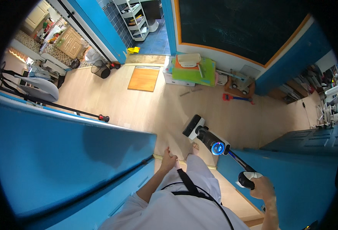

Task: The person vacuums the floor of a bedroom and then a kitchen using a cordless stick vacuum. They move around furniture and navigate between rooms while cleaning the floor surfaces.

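Note:
My right hand [262,187] grips the handle [246,179] of an upright stick floor cleaner [207,138], a vacuum or floor washer. Its tube slants down to a dark body with a glowing blue round display [218,148]. The black and white floor head [193,127] rests on the pale wood-look floor [169,115], just ahead of my foot [195,146]. My left hand [168,161] hangs beside the blue wall corner, with nothing seen in it and its fingers apart.
Blue walls [71,149] flank the doorway. Ahead are a chalkboard [240,28], a stacked green board [193,72], a red and blue toy [238,98], a thin stick [190,92] and an orange wooden mat [143,79]. A mesh bin [101,70] and grey chair [42,86] stand left.

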The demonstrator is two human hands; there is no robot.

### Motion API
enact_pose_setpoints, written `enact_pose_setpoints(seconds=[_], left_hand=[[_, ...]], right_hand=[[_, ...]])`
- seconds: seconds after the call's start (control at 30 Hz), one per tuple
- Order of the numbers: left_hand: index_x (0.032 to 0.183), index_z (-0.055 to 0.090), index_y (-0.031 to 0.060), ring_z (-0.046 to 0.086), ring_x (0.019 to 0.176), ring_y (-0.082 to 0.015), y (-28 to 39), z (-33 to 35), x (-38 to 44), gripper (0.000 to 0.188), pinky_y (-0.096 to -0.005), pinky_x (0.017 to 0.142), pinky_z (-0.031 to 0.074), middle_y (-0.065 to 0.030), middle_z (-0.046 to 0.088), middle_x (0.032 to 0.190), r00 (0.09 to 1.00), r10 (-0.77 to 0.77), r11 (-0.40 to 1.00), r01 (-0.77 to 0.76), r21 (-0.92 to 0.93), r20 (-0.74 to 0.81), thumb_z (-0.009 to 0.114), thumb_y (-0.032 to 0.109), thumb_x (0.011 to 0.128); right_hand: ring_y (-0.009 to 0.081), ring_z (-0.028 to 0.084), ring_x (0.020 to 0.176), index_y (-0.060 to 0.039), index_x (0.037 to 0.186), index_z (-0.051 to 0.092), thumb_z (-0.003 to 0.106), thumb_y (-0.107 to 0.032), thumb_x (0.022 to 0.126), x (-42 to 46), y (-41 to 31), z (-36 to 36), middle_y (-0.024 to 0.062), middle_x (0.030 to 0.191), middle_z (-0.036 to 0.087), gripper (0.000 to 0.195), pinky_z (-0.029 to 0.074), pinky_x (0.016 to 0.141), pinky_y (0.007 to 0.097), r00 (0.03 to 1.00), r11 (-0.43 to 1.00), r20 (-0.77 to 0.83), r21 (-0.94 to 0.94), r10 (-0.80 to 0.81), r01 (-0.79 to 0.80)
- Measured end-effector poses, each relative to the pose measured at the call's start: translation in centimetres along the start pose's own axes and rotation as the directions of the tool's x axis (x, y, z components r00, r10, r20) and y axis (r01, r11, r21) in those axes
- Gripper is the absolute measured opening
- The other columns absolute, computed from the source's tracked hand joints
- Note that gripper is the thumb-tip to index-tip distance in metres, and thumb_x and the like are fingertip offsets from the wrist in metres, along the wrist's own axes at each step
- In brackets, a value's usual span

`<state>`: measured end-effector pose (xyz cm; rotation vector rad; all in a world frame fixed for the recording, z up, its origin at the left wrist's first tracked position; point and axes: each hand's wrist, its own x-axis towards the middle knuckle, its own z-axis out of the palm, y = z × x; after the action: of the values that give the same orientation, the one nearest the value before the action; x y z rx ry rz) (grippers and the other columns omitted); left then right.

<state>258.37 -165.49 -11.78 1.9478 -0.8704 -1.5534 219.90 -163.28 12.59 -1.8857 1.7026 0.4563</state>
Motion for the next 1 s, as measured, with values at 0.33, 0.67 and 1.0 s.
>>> enact_pose_setpoints(seconds=[0.33,0.67,1.0], left_hand=[[0.145,0.012,0.0054,0.057,0.107,-0.0301,3.0,1.0,5.7,0.081,-0.0346,0.087,0.047,-0.0281,0.033,0.139,0.995,0.052,0.998,-0.049,0.030,-0.085,0.059,0.013,0.079],[0.142,0.016,0.0002,0.061,0.100,-0.0319,3.9,-4.8,7.8,0.078,-0.0374,0.087,0.047,-0.0309,0.041,0.132,0.977,-0.066,0.998,0.062,-0.029,-0.201,0.058,0.016,0.078],[0.141,0.018,0.0005,0.058,0.104,-0.0373,9.7,-13.0,15.4,0.074,-0.0368,0.089,0.046,-0.0297,0.045,0.128,0.957,-0.003,0.969,-0.069,-0.238,-0.289,0.057,0.014,0.079]], right_hand=[[0.0365,0.063,0.066,-0.0032,0.077,0.064,0.060,-0.008,0.062,10.6,-2.1,-4.9,0.0228,0.070,0.062,0.016,0.049,0.059,0.0428,0.995,0.994,0.052,0.067,-0.085,0.082],[0.0436,0.056,0.071,0.0040,0.078,0.056,0.058,-0.008,0.058,26.2,-12.1,-4.1,0.0277,0.073,0.056,0.023,0.047,0.066,0.0415,0.915,0.873,0.050,0.324,-0.401,0.365],[0.0396,0.060,0.086,-0.0039,0.086,0.063,0.058,-0.013,0.063,42.2,-27.7,-8.5,0.0222,0.085,0.063,0.025,0.048,0.077,0.0447,0.757,0.769,0.163,0.026,-0.633,0.638]])
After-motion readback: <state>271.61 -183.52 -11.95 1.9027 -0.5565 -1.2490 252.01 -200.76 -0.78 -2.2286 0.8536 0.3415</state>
